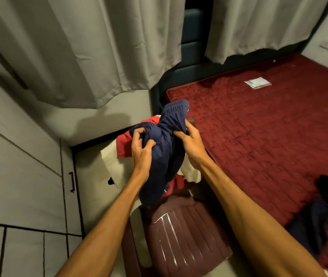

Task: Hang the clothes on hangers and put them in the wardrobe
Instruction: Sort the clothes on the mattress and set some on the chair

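Navy garment (165, 144) gripped by left hand (141, 148) and right hand (191, 144), arms outstretched.

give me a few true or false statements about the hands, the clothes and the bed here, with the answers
1. Both the left hand and the right hand grip the navy garment. True.
2. The navy garment hangs on a hanger. False: no hanger shows; only the hands hold it.
3. A red garment shows behind the navy one, above the brown chair. True.
4. The mattress is blue. False: it is dark red.
5. A white packet lies on the mattress. True.
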